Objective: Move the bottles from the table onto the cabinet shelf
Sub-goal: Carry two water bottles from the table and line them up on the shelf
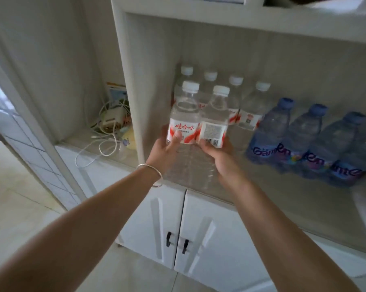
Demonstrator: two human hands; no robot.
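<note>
1. Holding one clear bottle each, both hands reach into the cabinet shelf (230, 192): the left hand (167, 147) grips the red-labelled left bottle (185, 121) from below and from the side, and the right hand (219, 153) grips the right bottle (216, 123), barcode facing the camera.
2. Both bottles stand upright, touching each other, near the front of the shelf, just ahead of a back row of four white-capped bottles (235, 95). Whether their bases already rest on the shelf cannot be told; the hands hide them.
3. Three blue bottles (300, 135) stand in a row to the right, near the right hand but apart from it.
4. Risk, judged: pushing the pair further back could knock the white-capped row, since the gap behind looks small; a toppled bottle would strike its neighbours.
5. Risk, judged: letting go before the bases sit flat could tip a bottle forward off the shelf edge above the cabinet doors (177, 224).
6. Pose: both forearms extend forward and slightly upward, converging at the bottles; the left wrist carries a bangle (151, 172). Thumbs lie on the labels, with the other fingers hidden behind.
7. A tangle of cables (108, 125) lies in the left-hand compartment, well apart from the work.
</note>
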